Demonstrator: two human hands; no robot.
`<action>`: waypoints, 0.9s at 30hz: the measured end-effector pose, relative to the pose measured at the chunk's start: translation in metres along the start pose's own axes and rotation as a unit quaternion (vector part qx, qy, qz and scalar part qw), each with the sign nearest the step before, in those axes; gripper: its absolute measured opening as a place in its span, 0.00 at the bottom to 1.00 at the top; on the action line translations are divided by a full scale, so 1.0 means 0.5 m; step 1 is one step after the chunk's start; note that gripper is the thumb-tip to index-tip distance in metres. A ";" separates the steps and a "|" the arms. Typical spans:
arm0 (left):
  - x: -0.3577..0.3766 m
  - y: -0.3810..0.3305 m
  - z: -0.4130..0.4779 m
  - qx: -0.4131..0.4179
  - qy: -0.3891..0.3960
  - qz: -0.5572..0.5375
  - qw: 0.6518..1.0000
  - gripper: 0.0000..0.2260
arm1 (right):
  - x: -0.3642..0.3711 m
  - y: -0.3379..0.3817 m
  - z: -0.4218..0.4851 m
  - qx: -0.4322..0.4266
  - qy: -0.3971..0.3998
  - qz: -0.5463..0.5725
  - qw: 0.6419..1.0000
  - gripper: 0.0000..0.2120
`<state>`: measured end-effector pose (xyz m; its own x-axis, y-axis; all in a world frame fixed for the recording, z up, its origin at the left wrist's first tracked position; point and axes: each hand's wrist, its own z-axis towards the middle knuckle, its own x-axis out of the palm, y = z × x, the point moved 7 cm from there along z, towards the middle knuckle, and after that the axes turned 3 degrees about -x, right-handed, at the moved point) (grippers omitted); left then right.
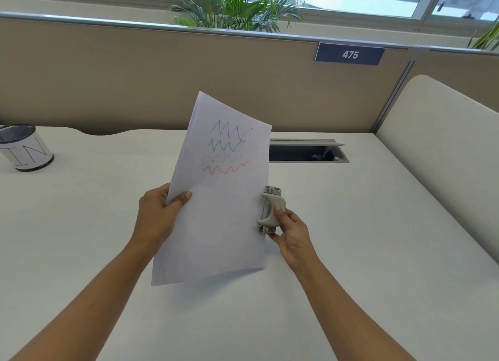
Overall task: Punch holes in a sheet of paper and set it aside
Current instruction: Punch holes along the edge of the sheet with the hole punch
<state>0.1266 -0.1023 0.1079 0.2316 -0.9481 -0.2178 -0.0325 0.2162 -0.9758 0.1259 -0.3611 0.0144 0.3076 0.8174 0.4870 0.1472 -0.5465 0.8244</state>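
Note:
A white sheet of paper with blue, green, grey and red zigzag lines is held up above the white desk, tilted back. My left hand grips its left edge, thumb on the front. A small grey hole punch sits over the sheet's right edge, about halfway down. My right hand grips the punch, thumb on its lever and fingers underneath.
A black mesh cup with a white label reading "IN" stands at the far left. An open cable hatch lies in the desk behind the paper. A beige partition with a "475" sign closes the back; a cream divider borders the right.

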 end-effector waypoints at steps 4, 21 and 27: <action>-0.001 0.001 0.001 -0.001 0.000 0.002 1.000 0.05 | 0.000 0.002 0.003 -0.012 0.017 -0.017 1.000 0.03; -0.001 -0.004 0.000 -0.020 0.015 0.007 1.000 0.06 | -0.012 -0.003 0.010 0.011 0.008 -0.030 0.999 0.05; -0.003 -0.010 -0.004 -0.023 0.015 0.008 1.000 0.04 | -0.011 -0.005 0.009 0.027 0.015 -0.009 0.999 0.05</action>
<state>0.1247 -0.1021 0.1129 0.2020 -0.9513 -0.2330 -0.0799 0.2211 -0.9720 0.1281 -0.3653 0.0084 0.2766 0.8321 0.4807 0.2042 -0.5397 0.8167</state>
